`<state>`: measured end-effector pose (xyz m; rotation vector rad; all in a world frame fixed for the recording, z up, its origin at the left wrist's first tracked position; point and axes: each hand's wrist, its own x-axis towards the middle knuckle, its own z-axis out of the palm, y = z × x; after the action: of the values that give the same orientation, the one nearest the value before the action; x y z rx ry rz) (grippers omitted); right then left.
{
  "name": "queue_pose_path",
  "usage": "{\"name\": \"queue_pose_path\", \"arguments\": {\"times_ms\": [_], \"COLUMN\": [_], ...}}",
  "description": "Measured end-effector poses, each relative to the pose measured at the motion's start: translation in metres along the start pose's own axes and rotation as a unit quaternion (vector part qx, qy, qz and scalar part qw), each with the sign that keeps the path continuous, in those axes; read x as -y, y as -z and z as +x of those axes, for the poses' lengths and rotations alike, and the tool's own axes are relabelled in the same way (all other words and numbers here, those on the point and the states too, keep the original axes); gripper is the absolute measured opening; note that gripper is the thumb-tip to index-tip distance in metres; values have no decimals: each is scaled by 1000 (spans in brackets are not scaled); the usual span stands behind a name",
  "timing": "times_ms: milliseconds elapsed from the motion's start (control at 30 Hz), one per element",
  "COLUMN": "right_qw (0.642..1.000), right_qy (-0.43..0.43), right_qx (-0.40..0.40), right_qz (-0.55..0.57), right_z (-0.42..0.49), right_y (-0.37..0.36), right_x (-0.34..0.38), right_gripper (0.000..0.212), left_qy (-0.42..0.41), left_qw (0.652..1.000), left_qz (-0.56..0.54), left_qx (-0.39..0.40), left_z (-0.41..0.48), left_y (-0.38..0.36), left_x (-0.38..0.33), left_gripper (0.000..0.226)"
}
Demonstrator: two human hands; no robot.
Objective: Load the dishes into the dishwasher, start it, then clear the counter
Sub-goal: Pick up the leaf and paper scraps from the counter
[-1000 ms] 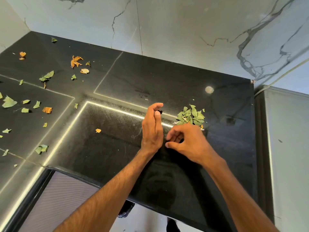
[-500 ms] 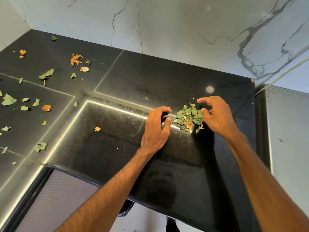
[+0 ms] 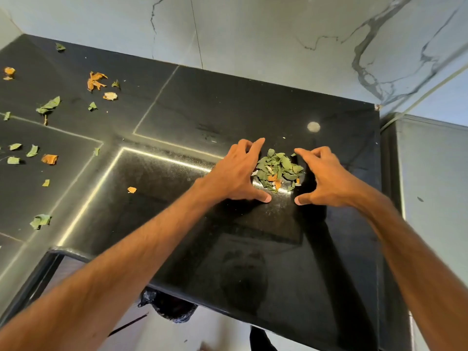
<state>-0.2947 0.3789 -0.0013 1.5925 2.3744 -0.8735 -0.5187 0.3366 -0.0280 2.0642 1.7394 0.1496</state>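
Note:
A small heap of green and orange leaf scraps (image 3: 277, 169) lies on the black stone counter (image 3: 253, 110). My left hand (image 3: 236, 174) rests on the counter just left of the heap, fingers spread and arched, thumb pointing right below it. On the other side of the heap sits my right hand (image 3: 325, 177) in the mirrored pose, its thumb pointing left. Both hands cup around the heap and hold nothing.
More leaf scraps are scattered over the left of the counter, such as a green leaf (image 3: 49, 105), an orange piece (image 3: 95, 80) and a small orange bit (image 3: 131, 190). A marble wall (image 3: 278, 34) backs the counter. A black bin bag (image 3: 167, 305) shows below the front edge.
My left hand turned from its edge to palm down and slid up to the heap. My right hand moved from near the left hand to the heap's right side, and both now flank it.

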Motion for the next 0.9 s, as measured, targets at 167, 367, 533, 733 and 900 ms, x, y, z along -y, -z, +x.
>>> {"name": "queue_pose_path", "arguments": {"times_ms": [167,367,533,733,900], "right_qw": [999,995,987,981,974], "right_qy": [16,19,27,20,27], "right_qx": [-17,-93,-147,-178,-202], "right_qz": [35,39,57,79,103], "right_z": [11,17,17,16,19], "right_y": [-14,-26,-34,-33,-35], "right_x": [15,31,35,41,40], "right_gripper": [115,69,23,19,14], "left_qy": [12,-2,12,1,-3], "left_qw": [997,1000,996,987,980], "left_qz": [4,-2,-71,-111,-138], "left_qx": [74,-17,-60,-117,-145], "left_z": [25,25,19,10,5], "left_y": [19,14,0,-8,-9], "left_x": [-21,-23,-18,-17,-19], "left_gripper": [112,70,39,10,10]}}
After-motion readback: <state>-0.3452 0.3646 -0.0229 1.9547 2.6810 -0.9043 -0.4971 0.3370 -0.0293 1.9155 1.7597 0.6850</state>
